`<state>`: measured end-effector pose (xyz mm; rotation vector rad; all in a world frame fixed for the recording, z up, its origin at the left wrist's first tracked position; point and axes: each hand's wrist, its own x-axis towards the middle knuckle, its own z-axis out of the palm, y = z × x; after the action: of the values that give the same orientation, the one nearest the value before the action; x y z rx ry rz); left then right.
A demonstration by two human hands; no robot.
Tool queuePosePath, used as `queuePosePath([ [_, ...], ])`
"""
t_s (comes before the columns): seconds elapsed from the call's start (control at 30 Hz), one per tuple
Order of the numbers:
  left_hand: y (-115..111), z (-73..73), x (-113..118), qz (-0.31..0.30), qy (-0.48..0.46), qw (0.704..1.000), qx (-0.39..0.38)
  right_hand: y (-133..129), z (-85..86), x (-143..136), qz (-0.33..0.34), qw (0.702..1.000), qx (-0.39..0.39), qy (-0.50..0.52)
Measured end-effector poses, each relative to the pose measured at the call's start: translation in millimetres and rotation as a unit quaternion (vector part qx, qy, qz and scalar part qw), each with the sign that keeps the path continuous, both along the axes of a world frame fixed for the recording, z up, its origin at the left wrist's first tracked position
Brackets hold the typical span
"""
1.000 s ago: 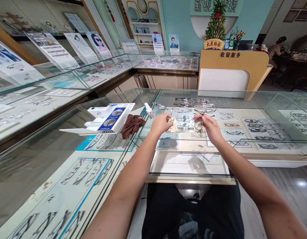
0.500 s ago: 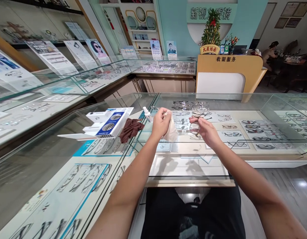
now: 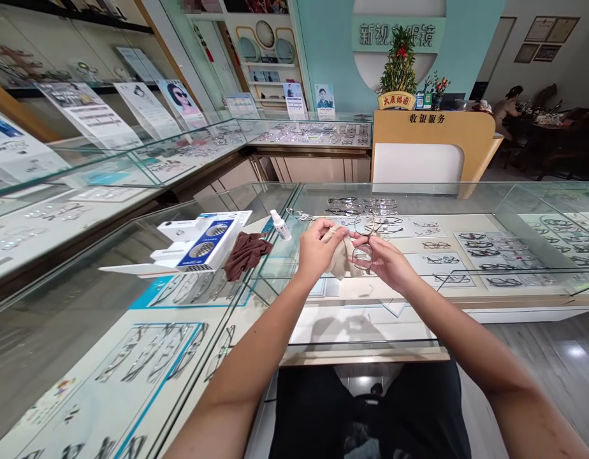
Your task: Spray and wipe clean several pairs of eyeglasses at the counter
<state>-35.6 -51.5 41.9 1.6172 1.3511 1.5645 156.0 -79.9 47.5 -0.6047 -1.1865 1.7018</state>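
My left hand (image 3: 319, 247) is closed on a cream cleaning cloth (image 3: 341, 260), which hangs below the fingers. Just to its right, my right hand (image 3: 389, 260) pinches a pair of thin-framed eyeglasses (image 3: 362, 257) by the frame. The cloth and the near lens are side by side; whether they touch I cannot tell. Both hands are raised above the glass counter top. Left of them stands a small white spray bottle (image 3: 280, 225), and a crumpled brown cloth (image 3: 247, 255) lies beside it.
An opened white-and-blue box (image 3: 211, 245) sits on the glass at the left. Under the glass lie rows of eyeglasses (image 3: 490, 252) on display cards. A wooden reception desk (image 3: 433, 137) with a plant (image 3: 400, 64) stands beyond the counter. The counter's front edge (image 3: 364, 356) runs before my lap.
My left hand has moved right with the cream cloth, close up to the eyeglasses. My right hand has shifted slightly left. The view has turned a little.
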Motion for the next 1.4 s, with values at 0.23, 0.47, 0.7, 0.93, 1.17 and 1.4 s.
queuePosePath([
  [0.23,4,-0.4,5,-0.036,-0.051,0.998,-0.029,4,-3.0,1,-0.041,0.999,0.005,-0.004],
  [0.47,5,6.3,-1,-0.117,-0.059,0.988,-0.076,7,5.5,11,-0.094,0.995,0.021,-0.017],
  [0.7,4,8.7,-6,-0.231,-0.063,0.956,-0.172,9,8.9,16,-0.095,0.994,0.044,-0.038],
  [0.93,6,5.1,-7,-0.270,-0.059,0.941,-0.196,11,8.4,16,-0.119,0.989,0.052,-0.069],
  [1.17,4,0.7,0,-0.193,-0.149,0.959,-0.143,15,0.7,12,-0.168,0.978,0.075,-0.095],
  [1.4,-13,-5.8,18,-0.138,-0.062,0.989,0.002,13,-9.2,1,-0.228,0.965,0.071,-0.107],
])
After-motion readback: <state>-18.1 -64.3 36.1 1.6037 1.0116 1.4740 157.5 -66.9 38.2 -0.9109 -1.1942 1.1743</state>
